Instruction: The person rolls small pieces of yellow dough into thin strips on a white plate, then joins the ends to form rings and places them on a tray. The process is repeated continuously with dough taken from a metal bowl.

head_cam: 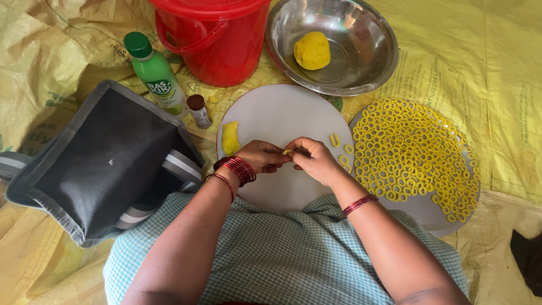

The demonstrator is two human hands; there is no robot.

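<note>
A floor covered in yellow plastic sheeting (497, 73) holds a round white board (282, 116), set close before a seated person so both hands meet over it. The left hand (261, 156) and right hand (315, 160) pinch together on a small strip of yellow dough (288, 151), fingertips closed on it as if curling it. Just right of the grip lie loose rings (345, 161) and a tray of finished rings (412, 152); left is a dough lump (230, 138), beyond is a steel bowl (361, 62) with a dough ball (312, 50).
</note>
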